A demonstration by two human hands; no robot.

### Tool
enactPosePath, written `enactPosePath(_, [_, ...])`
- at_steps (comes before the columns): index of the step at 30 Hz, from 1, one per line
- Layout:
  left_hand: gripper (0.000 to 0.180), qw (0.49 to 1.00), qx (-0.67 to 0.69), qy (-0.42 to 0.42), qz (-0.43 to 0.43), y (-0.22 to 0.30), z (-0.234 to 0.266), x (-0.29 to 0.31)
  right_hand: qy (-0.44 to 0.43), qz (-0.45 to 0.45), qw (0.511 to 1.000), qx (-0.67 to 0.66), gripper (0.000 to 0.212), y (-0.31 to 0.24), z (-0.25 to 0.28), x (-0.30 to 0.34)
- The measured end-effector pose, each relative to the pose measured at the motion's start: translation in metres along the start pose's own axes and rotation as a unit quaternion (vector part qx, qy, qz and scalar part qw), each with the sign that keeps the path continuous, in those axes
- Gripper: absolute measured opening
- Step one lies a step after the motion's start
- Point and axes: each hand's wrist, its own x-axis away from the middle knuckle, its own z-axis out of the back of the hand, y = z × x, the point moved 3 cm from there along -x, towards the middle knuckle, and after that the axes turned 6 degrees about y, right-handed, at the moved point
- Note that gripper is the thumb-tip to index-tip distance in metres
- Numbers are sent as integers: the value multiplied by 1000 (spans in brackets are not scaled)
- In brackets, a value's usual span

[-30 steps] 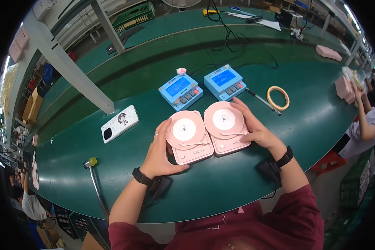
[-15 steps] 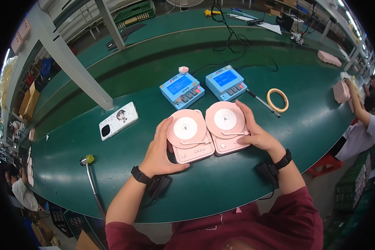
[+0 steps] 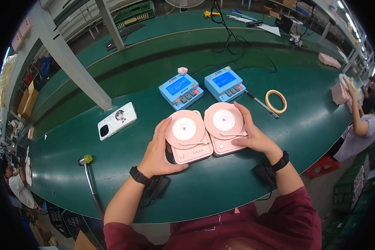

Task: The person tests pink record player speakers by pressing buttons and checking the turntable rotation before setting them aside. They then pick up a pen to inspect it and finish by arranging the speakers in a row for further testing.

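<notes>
Two pink toy record players stand side by side on the green table, nearly touching. Each has a round pink platter with a white centre disc and a small tone arm. My left hand (image 3: 155,151) is closed around the outer left side of the left record player (image 3: 193,157), its thumb along the front edge. Curled around the outer right side of the right record player (image 3: 220,146) is my right hand (image 3: 256,136), with its thumb lying over the front panel near the knobs. Just beyond them sit two blue testers, the left tester (image 3: 181,91) and the right tester (image 3: 223,83), screens lit.
A phone (image 3: 118,121) and a hammer (image 3: 89,177) lie to the left. A pen (image 3: 261,104) and a tape roll (image 3: 276,101) are at the right. Black cables run back from the testers. A grey post (image 3: 77,68) rises at the left. At the far right, a co-worker's arm (image 3: 356,109) reaches over pink parts.
My right thumb has slid slightly left across the front panel of the right record player. Both record players stay in place on the table; the whole view has shifted a little.
</notes>
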Motion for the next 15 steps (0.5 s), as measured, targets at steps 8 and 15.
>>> enactPosePath(8, [124, 1000, -1, -5, 1, 1, 0, -1, 8, 16, 999, 41, 102, 5, 3, 4])
enactPosePath(15, [124, 998, -49, 6, -44, -2, 2, -8, 34, 47, 994, 90, 93, 1, 3, 2])
